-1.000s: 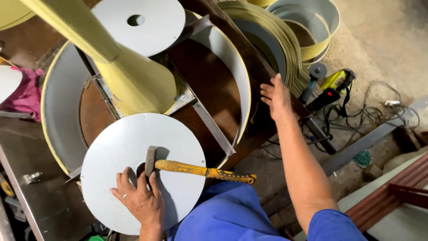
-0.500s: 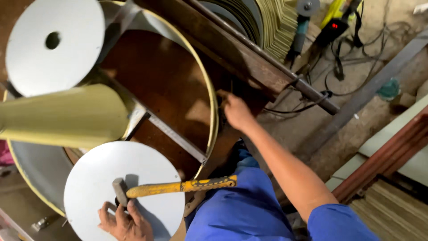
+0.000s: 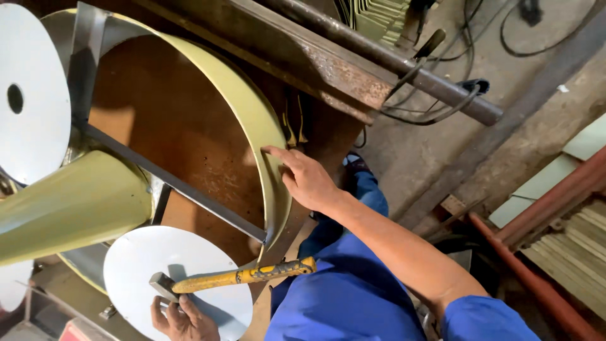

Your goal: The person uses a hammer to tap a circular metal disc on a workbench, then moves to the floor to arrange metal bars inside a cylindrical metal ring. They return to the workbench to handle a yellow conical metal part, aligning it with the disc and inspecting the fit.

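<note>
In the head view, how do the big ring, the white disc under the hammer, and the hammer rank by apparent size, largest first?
1. Ring, clearly largest.
2. Disc, partly cut off by the frame edge.
3. Hammer, smallest; it lies on the disc, held by the left hand.

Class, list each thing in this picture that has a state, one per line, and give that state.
Hammer: lying flat on the white disc.
Left hand: holding the hammer near its head.
Right hand: resting on the ring's rim.
Rusty beam: lying across above the ring.
</note>
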